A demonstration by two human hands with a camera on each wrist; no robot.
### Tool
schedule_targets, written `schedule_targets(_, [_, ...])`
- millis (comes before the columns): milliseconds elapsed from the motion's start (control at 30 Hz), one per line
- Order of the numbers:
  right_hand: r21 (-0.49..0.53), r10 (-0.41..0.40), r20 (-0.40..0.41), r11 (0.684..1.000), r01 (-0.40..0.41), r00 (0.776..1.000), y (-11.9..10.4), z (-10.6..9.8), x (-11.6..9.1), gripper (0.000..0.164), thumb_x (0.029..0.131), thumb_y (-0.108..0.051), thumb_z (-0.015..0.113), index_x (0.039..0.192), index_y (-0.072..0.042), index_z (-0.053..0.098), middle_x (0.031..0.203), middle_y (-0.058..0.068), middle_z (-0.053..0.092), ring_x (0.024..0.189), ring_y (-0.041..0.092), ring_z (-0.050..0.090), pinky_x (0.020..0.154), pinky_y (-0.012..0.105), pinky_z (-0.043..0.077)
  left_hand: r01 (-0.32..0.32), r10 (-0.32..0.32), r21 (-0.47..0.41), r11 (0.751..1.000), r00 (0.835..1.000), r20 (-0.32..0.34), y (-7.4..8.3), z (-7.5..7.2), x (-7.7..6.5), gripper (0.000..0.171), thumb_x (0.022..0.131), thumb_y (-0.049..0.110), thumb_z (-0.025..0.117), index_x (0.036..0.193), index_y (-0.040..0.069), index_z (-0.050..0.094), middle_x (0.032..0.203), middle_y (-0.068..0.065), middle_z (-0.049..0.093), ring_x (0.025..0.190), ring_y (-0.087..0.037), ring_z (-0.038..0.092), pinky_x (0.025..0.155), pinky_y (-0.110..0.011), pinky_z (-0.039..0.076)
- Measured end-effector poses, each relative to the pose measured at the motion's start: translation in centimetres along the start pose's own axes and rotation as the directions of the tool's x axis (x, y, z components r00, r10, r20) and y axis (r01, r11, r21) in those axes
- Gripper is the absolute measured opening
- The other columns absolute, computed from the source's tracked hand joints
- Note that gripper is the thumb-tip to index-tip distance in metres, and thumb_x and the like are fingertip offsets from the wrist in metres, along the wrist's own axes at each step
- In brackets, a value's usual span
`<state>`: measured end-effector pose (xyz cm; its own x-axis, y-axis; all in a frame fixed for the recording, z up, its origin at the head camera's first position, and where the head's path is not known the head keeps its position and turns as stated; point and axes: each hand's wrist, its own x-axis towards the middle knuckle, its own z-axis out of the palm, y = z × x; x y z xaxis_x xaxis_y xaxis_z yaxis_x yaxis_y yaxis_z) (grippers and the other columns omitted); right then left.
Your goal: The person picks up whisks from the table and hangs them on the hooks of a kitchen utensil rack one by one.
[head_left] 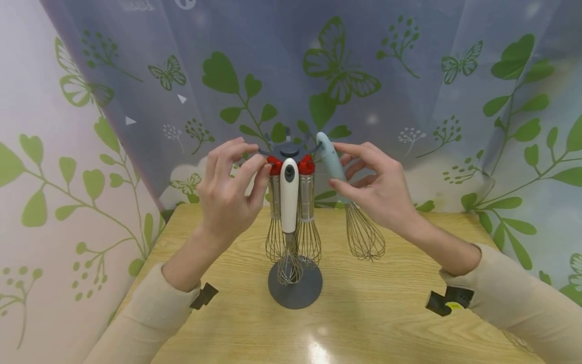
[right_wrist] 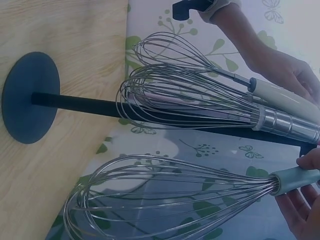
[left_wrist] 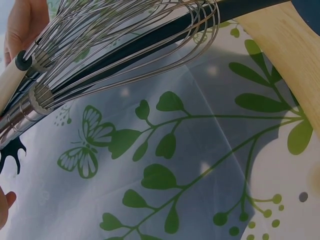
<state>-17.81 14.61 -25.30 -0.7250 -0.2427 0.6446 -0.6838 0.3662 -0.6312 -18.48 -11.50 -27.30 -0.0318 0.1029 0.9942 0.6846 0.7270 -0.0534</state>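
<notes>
My right hand (head_left: 375, 177) grips the pale blue handle of a wire whisk (head_left: 334, 164), fingers and thumb around it. The handle's top overlaps a hook at the right of the dark whisk stand (head_left: 295, 293), and its wire loops (right_wrist: 165, 195) hang out to the right. Left of the stand's top, my left hand (head_left: 232, 187) has its thumb and fingertips right at the red end of a steel-handled whisk (head_left: 275, 194); I cannot tell whether they pinch it. A white-handled whisk (head_left: 289, 202) hangs in front, with another red-ended whisk (head_left: 306, 197) beside it.
The stand's round base rests on a light wooden table (head_left: 373, 303). Several hooks ring its top disc (head_left: 288, 149). Behind the table hangs a grey-blue cloth (head_left: 273, 60) printed with green leaves and butterflies. A few wire loops (head_left: 518, 341) show by the right sleeve.
</notes>
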Motion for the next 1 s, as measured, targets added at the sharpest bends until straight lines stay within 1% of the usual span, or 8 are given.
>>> schedule_targets(300, [-0.062,-0.05,-0.015,0.997,0.049,0.999,0.19,0.12,0.01,0.058,0.082,0.007,0.083,0.137,-0.006,0.069,0.106,0.014,0.069,0.083,0.002,0.064,0.067,0.013,0.061,0.004,-0.004,0.001,1.0,1.0,-0.007,0.11,0.04,-0.02,0.004,0.095,0.007,0.07,0.093,0.005,0.072,0.107,-0.016,0.072,0.109,-0.037,0.069,0.07,-0.047,0.061])
schedule_targets(700, [-0.147,-0.12,-0.043,0.983,0.113,0.992,0.12,0.05,0.01,0.057,0.081,0.007,0.083,0.135,-0.006,0.071,0.104,0.015,0.069,0.082,0.007,0.062,0.067,0.009,0.059,0.007,-0.006,0.006,1.0,1.0,-0.006,0.25,0.02,0.01,0.006,0.097,0.008,0.068,0.092,0.005,0.071,0.107,-0.016,0.072,0.109,-0.037,0.069,0.069,-0.048,0.062])
schedule_targets(833, [-0.186,-0.159,-0.041,0.971,0.149,0.986,0.16,-0.09,0.01,0.055,0.082,0.006,0.083,0.134,-0.005,0.071,0.104,0.017,0.069,0.081,0.013,0.065,0.066,0.008,0.058,0.006,-0.006,0.007,1.0,1.0,-0.006,0.3,0.01,0.03,0.007,0.097,0.008,0.068,0.092,0.005,0.072,0.107,-0.016,0.072,0.11,-0.037,0.069,0.068,-0.049,0.062])
schedule_targets(1000, [-0.266,-0.228,-0.033,0.941,0.211,0.973,0.21,-0.32,0.0,0.051,0.084,0.002,0.083,0.133,-0.006,0.072,0.104,0.018,0.069,0.079,0.019,0.068,0.066,0.006,0.055,0.008,-0.008,0.006,1.0,1.0,-0.005,0.35,0.02,0.01,0.007,0.097,0.008,0.068,0.092,0.005,0.072,0.107,-0.016,0.072,0.109,-0.037,0.069,0.069,-0.048,0.062])
